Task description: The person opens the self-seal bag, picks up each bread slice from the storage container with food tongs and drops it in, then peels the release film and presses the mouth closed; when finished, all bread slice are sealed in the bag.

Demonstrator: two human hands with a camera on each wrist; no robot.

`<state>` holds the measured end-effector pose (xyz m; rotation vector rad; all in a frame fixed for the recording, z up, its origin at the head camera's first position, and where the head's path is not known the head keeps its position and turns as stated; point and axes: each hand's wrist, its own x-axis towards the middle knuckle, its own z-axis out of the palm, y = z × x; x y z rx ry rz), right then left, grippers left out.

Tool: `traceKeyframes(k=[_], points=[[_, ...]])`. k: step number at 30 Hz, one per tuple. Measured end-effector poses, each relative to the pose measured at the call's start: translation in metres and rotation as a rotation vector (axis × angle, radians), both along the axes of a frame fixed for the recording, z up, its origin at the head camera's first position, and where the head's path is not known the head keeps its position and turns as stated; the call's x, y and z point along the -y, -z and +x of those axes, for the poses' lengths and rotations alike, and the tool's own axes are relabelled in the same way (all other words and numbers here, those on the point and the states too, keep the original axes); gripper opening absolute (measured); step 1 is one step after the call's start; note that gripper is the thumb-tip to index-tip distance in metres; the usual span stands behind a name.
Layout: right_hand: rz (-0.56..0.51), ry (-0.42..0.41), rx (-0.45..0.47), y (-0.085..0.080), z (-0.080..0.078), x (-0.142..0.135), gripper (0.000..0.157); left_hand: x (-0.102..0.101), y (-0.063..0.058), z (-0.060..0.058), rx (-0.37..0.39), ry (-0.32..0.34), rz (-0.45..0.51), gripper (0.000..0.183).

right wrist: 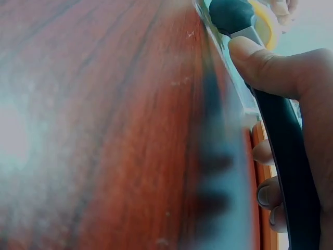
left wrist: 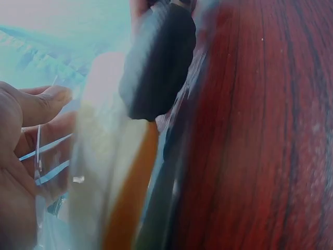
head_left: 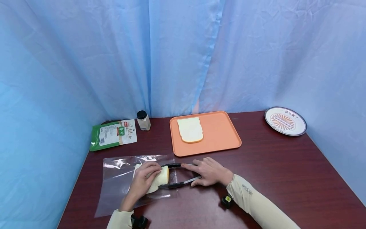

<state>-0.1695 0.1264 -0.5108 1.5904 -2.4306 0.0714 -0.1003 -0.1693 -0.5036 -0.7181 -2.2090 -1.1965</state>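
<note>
Head view: left hand [head_left: 144, 178] pinches clear bag [head_left: 114, 183]; right hand [head_left: 210, 172] grips tongs [head_left: 175, 185] around bread [head_left: 163, 176].

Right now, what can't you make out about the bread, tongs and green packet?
Head view: the middle of the bread slice between the tongs, hidden under the left hand.
Head view: fine print on the green packet, too small.
Left wrist view: the bread slice's surface detail, blurred.
Right wrist view: the tongs' lower end, cut off by the bottom edge.

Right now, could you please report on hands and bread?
Right hand gripping tongs. Bread slice between their tips, overlapping clear bag. Left hand partly covering slice.
</note>
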Motion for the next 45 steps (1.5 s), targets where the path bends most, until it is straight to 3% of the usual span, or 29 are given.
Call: traceKeyframes(k=[14, 32, 45], points=[[-0.045, -0.040, -0.004, 0.0006, 0.0017, 0.0064, 0.077, -0.0009, 0.0003, 0.0005, -0.001, 0.003, 0.023, 0.022], [0.014, -0.012, 0.000, -0.0007, 0.0033, 0.0094, 0.076, -0.0029, 0.0000, 0.0002, -0.018, 0.012, 0.015, 0.023], [-0.060, -0.096, -0.029, 0.0013, 0.0021, 0.0095, 0.079, -0.0001, 0.0013, -0.0013, -0.024, -0.005, 0.012, 0.024]])
